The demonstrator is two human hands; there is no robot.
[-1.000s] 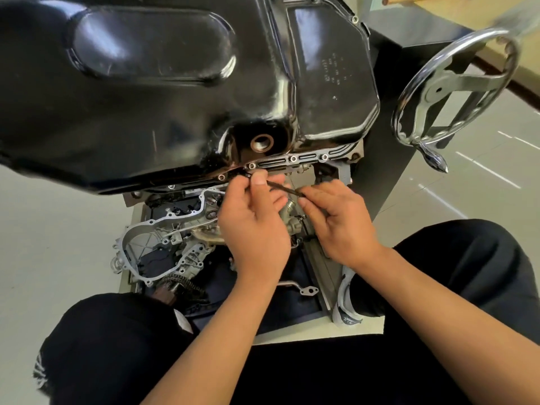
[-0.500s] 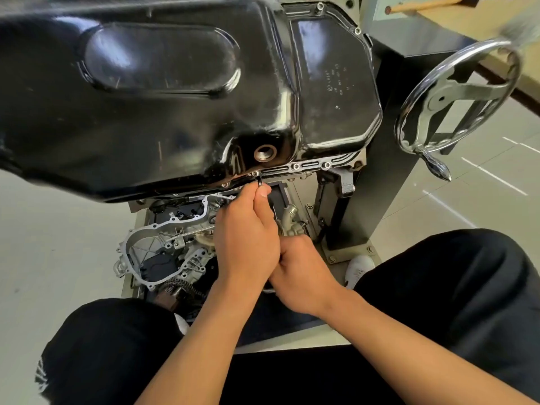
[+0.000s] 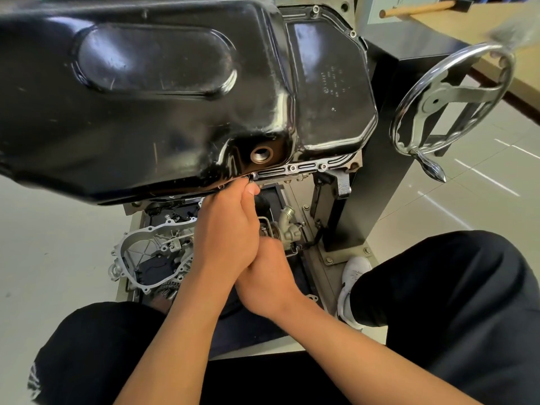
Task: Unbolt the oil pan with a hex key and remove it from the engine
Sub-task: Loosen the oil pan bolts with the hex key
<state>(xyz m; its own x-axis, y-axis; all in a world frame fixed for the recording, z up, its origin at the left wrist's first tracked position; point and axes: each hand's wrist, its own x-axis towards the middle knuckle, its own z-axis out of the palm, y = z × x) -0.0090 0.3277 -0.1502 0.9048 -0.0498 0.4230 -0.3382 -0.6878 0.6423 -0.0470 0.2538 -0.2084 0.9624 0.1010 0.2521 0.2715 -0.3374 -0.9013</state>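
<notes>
Pale tile floor (image 3: 43,244) below engine stand. One black oil pan (image 3: 146,112) on engine, fills upper frame, directly above both hands. Left hand (image 3: 226,232): fingertips pinch hex key (image 3: 250,179) at pan's near flange edge. Right hand (image 3: 270,277) pressed against left hand from below, fingers hidden, grip can't tell. Two bolts (image 3: 292,168) in flange right of key. One chrome handwheel (image 3: 450,103) far right.

A mechanic's workshop: an engine stand (image 3: 388,176) with a chrome handwheel (image 3: 435,100), loose engine parts (image 3: 137,255) below, and a wooden workbench (image 3: 496,21).
</notes>
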